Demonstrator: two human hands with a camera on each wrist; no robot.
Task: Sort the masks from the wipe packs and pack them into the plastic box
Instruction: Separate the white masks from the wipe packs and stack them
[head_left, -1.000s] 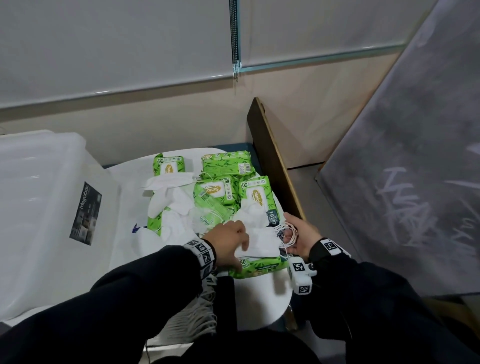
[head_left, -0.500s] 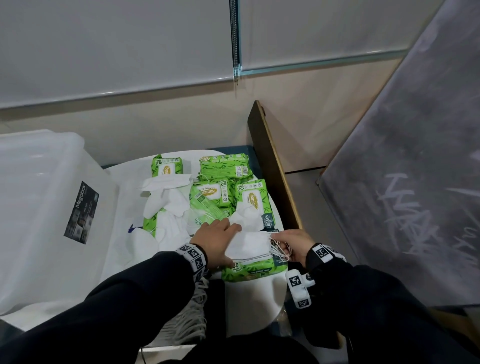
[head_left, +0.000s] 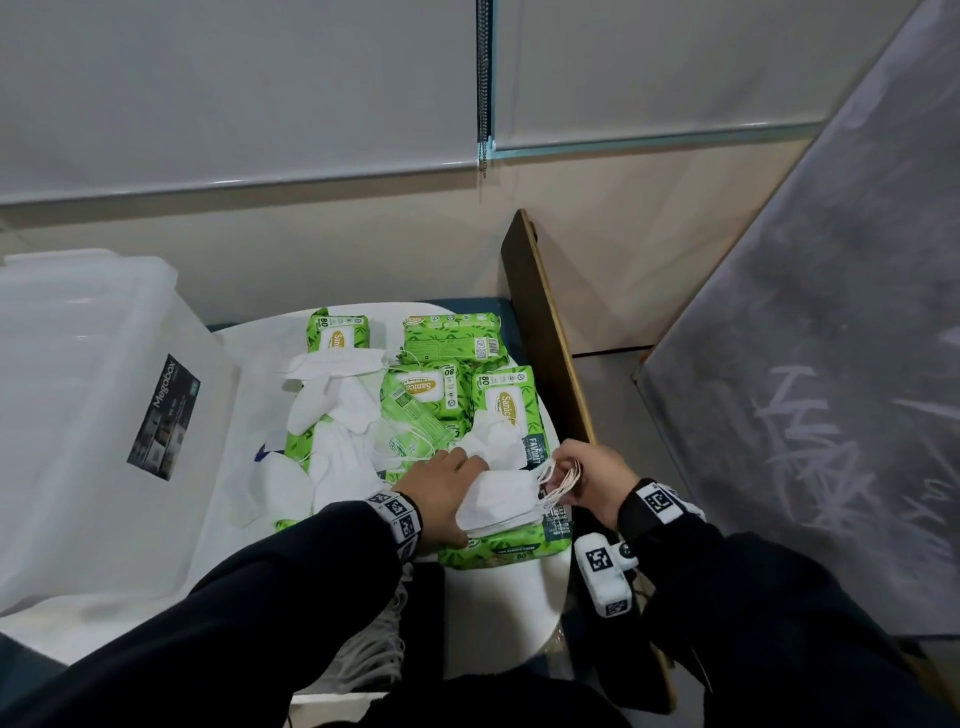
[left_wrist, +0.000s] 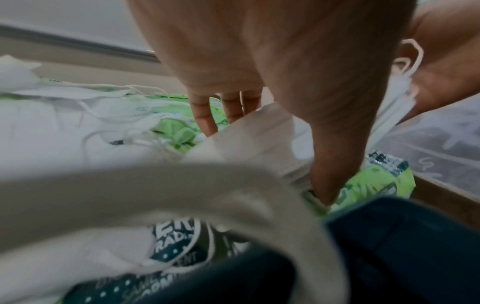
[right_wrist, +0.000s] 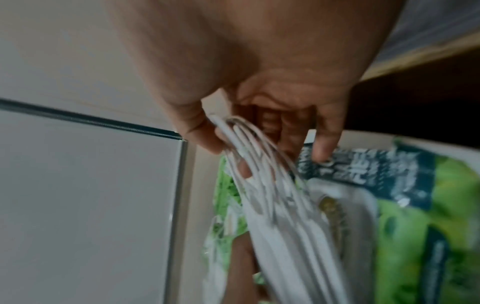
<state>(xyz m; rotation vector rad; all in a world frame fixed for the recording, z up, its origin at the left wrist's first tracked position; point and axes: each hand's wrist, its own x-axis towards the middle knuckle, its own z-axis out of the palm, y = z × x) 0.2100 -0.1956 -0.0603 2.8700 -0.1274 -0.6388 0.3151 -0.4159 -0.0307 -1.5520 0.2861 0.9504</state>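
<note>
On white table (head_left: 498, 613), both hands bent inward: left hand (head_left: 441, 493) pinches mask stack (head_left: 498, 499), right hand (head_left: 592, 478) fingers grasp its ear loops (right_wrist: 249, 148).

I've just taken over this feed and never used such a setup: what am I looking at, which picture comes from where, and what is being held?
No machine here: a person works with bare hands, wearing three cameras. The wide picture comes from the head; the two close ones look along each wrist. On the white table lie green wipe packs mixed with loose white masks; the clear plastic box stands at the left. The left hand grips a stack of masks resting on a pack, while the right hand pinches its ear loops.
</note>
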